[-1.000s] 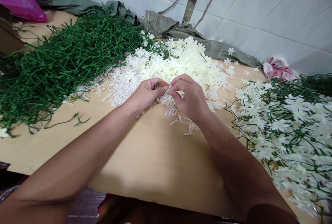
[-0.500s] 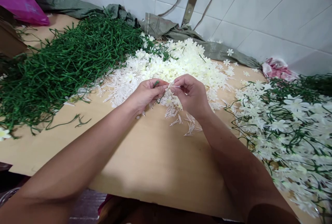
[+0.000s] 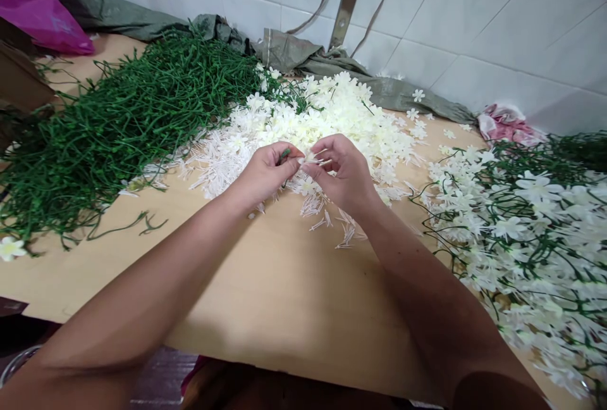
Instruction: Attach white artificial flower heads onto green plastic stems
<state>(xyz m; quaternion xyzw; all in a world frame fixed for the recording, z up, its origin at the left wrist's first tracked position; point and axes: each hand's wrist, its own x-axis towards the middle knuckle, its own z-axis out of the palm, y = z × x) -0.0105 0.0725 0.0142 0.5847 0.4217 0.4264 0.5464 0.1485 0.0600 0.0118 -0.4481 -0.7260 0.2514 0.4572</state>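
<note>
My left hand [image 3: 263, 173] is closed in a pinch on a green plastic stem [image 3: 285, 153], whose end shows between thumb and forefinger. Close against it, my right hand [image 3: 349, 176] pinches a thin white flower part [image 3: 313, 161]; its exact shape is too small to make out. The fingertips of both hands nearly meet. Behind them lies a heap of loose white artificial petals [image 3: 341, 103], and slender white pieces [image 3: 220, 160] are scattered to its left.
Green stems [image 3: 142, 100] are heaped on the left. White flowers on green stems [image 3: 526, 239] pile up on the right. A cardboard sheet [image 3: 265, 309] covers the table. At the back are grey-green cloth [image 3: 294, 49], a tiled wall, a pink bag [image 3: 42, 8] and a crumpled red-white bag [image 3: 507, 124].
Both hands have shifted slightly left. My right hand's fingers have spread a little, and the white part between the hands has changed angle.
</note>
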